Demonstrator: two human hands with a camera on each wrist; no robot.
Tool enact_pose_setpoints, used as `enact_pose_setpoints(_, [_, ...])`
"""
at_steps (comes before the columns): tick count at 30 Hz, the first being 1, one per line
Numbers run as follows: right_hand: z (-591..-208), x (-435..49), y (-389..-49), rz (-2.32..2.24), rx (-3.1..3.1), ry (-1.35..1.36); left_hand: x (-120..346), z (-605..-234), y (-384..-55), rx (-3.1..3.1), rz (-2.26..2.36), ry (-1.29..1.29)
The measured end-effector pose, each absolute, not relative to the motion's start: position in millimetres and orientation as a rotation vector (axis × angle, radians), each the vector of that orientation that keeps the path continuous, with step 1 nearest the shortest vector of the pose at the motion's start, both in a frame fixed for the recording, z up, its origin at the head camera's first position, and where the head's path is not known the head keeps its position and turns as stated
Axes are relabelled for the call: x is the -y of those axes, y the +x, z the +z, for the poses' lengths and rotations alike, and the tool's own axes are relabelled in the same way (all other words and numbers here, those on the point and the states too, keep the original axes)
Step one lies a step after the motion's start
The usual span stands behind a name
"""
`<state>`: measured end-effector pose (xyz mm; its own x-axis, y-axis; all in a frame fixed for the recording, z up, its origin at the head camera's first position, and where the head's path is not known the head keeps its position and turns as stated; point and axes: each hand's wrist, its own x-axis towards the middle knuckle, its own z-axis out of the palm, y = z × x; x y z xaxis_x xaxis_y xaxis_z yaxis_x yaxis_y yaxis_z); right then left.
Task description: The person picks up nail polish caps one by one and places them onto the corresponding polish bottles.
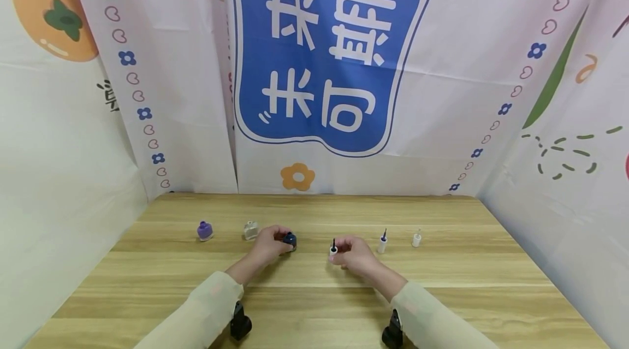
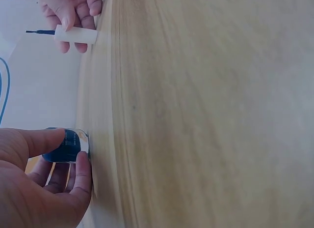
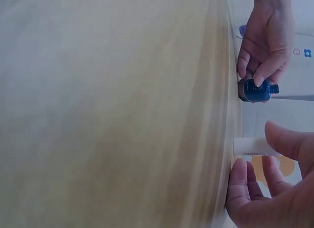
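Left hand (image 1: 272, 242) pinches dark blue bottle (image 1: 291, 240) upright at the table (image 1: 314, 278), right hand (image 1: 356, 256) pinches white cap (image 1: 333, 251) with brush (image 1: 334, 242) pointing up, cap to the bottle's right, long axes parallel, gap between.

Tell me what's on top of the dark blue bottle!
On top of the dark blue bottle there's just its bare neck, with nothing on it. I can't see down inside the neck, and the left grip covers part of the bottle's side.
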<state>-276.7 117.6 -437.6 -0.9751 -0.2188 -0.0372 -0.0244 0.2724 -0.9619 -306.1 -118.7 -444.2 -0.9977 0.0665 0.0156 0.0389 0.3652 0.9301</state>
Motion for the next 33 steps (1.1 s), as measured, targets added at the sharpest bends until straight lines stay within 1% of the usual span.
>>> enact_pose_setpoints(21, [-431.7,-117.6,-276.2,-1.721,-2.394,-0.215,120.7,-442.5,-306.7,-2.583,1.718,0.047])
enact_pose_setpoints(33, [-424.4,-121.1,-277.8,-1.773,-2.339,-0.249,120.8,-440.4,-308.5,-2.553,1.792,0.091])
